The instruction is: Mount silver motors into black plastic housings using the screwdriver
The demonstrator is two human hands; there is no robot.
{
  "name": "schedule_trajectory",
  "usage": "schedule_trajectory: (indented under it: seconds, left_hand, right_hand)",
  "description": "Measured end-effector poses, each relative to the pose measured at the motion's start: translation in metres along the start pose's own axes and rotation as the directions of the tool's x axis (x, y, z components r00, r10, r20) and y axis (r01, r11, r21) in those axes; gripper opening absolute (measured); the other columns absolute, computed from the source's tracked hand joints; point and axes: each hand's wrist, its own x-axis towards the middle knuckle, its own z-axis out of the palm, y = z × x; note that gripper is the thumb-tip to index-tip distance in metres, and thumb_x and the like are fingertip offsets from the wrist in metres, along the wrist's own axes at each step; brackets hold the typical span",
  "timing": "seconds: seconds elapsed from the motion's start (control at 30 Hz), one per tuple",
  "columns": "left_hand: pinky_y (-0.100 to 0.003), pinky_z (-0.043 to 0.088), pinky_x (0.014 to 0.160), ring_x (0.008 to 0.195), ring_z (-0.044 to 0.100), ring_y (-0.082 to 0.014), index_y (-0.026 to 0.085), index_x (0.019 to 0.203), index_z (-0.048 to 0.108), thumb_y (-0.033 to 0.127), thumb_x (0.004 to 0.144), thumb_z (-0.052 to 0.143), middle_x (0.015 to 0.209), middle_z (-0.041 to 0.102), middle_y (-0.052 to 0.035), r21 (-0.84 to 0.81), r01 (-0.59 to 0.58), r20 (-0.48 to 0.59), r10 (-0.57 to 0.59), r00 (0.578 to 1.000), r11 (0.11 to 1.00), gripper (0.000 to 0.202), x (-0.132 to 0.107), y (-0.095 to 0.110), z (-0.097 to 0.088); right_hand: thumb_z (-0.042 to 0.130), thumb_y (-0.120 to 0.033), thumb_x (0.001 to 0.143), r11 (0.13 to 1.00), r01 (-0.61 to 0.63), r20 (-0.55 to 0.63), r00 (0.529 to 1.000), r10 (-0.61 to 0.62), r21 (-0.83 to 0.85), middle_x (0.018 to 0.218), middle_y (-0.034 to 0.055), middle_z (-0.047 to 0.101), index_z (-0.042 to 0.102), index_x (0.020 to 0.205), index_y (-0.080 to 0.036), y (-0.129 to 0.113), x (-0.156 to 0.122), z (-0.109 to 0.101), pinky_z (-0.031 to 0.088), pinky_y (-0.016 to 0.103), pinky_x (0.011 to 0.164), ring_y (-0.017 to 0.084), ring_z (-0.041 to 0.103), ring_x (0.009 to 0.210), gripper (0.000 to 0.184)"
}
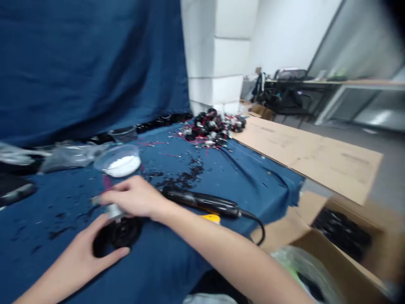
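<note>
One round black part (128, 233) with a smooth silvery cylinder (114, 211) atop it is at the near side of the bench (177, 270), over soft blue cloth. The left grip (85, 251) curls around the black part, thumb at its near edge; the right grip (134, 196) pinches the cylinder, somewhat blurred. Just beyond stands a clear plastic bowl (99, 158) of white material (124, 166). Rightward lie a glossy rod-shaped tool (202, 201), crumbly black scraps (190, 174) and, farther, a tangled heap (210, 128) with red wires.

I have room across the near tabletop (164, 251), but the clear bowl (103, 159) blocks me just beyond my right hand (133, 196), and the black tool (202, 202) farther right.
</note>
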Motion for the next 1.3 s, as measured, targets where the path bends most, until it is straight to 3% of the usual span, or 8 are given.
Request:
schedule_trajectory:
  seconds: [0.1,0.2,0.37,0.53,0.8,1.03,1.17,1.3]
  left_hand:
    - [-0.040,0.043,0.110,0.128,0.053,-0.0272,0.021,0.136,0.045,0.055,0.083,0.062,0.141,0.052,-0.0086,-0.051,-0.047,0.074,0.051,0.996,0.998,0.066,-0.008,-0.007,-0.014]
    - [-0.045,0.039,0.113,0.134,0.047,-0.0294,0.024,0.141,0.043,0.047,0.084,0.062,0.146,0.048,-0.0077,-0.103,-0.035,0.093,0.044,0.995,0.994,0.064,-0.010,-0.001,-0.012]
    - [-0.050,0.031,0.117,0.141,0.036,-0.0331,0.021,0.147,0.037,0.042,0.080,0.066,0.152,0.040,-0.0108,-0.190,0.022,0.092,-0.004,0.996,0.982,0.076,-0.020,0.003,-0.012]
    - [-0.049,0.030,0.118,0.142,0.035,-0.0312,0.026,0.149,0.033,0.040,0.076,0.070,0.153,0.039,-0.0074,-0.267,0.045,0.116,-0.014,0.993,0.963,0.083,-0.021,0.007,-0.019]
    - [-0.060,0.026,0.116,0.143,0.028,-0.0390,0.029,0.151,0.029,0.040,0.074,0.072,0.154,0.037,-0.0091,-0.337,0.051,0.108,-0.016,0.994,0.940,0.089,-0.019,0.005,-0.019]
    - [-0.030,0.045,0.105,0.118,0.057,-0.0179,0.031,0.128,0.055,0.047,0.091,0.056,0.127,0.061,-0.0002,-0.385,-0.048,-0.048,0.032,0.998,0.922,0.041,-0.019,0.005,-0.031]
    - [-0.030,0.045,0.100,0.111,0.059,-0.0179,0.020,0.112,0.062,0.043,0.101,0.035,0.118,0.064,-0.0052,-0.284,-0.070,-0.196,0.013,0.980,0.956,0.037,0.008,0.008,-0.053]
    - [-0.042,0.045,0.099,0.108,0.060,-0.0211,0.012,0.113,0.061,0.033,0.101,0.043,0.115,0.063,-0.0095,-0.077,-0.049,-0.149,0.037,0.988,0.996,0.030,0.086,0.004,-0.078]
  right_hand:
    - [0.063,-0.028,0.083,0.999,-0.004,0.062,0.998,0.007,-0.045,0.055,-0.0039,0.056,0.064,0.064,-0.015,0.004,0.008,-0.006,0.034,0.021,0.054,0.007,0.046,0.052,0.022]
    - [0.058,-0.037,0.088,0.994,0.018,0.141,0.990,-0.003,-0.111,0.054,-0.0027,0.055,0.062,0.066,-0.014,0.004,0.004,-0.010,0.033,0.021,0.052,0.007,0.042,0.047,0.032]
    - [0.066,-0.045,0.083,0.960,0.107,0.248,0.968,-0.041,-0.259,0.056,-0.0051,0.046,0.059,0.065,-0.014,0.008,-0.004,-0.008,0.027,0.021,0.052,0.007,0.036,0.052,0.037]
    - [0.067,-0.042,0.083,0.946,0.132,0.317,0.948,-0.034,-0.296,0.067,-0.0013,0.058,0.066,0.074,-0.014,0.012,-0.007,-0.005,0.036,0.023,0.062,0.011,0.047,0.064,0.029]
    - [0.077,-0.040,0.074,0.994,0.021,0.172,0.985,-0.003,-0.107,0.057,-0.0040,0.053,0.064,0.068,-0.014,0.008,-0.010,0.004,0.031,0.020,0.050,0.008,0.044,0.054,0.030]
    - [0.042,-0.053,0.098,0.904,-0.077,-0.099,0.987,0.130,0.421,0.050,-0.0113,0.030,0.050,0.076,-0.016,-0.006,0.001,-0.016,0.017,0.017,0.037,0.003,0.019,0.036,0.043]
    - [0.031,-0.051,0.103,0.794,-0.040,-0.220,0.951,0.217,0.607,0.048,-0.0116,0.023,0.048,0.073,-0.016,-0.005,0.006,-0.026,0.014,0.017,0.034,0.003,0.015,0.034,0.049]
    - [0.036,-0.055,0.100,0.749,0.010,-0.236,0.952,0.196,0.663,0.048,-0.0107,0.029,0.054,0.077,-0.014,-0.009,0.007,-0.023,0.016,0.017,0.035,0.003,0.020,0.035,0.050]
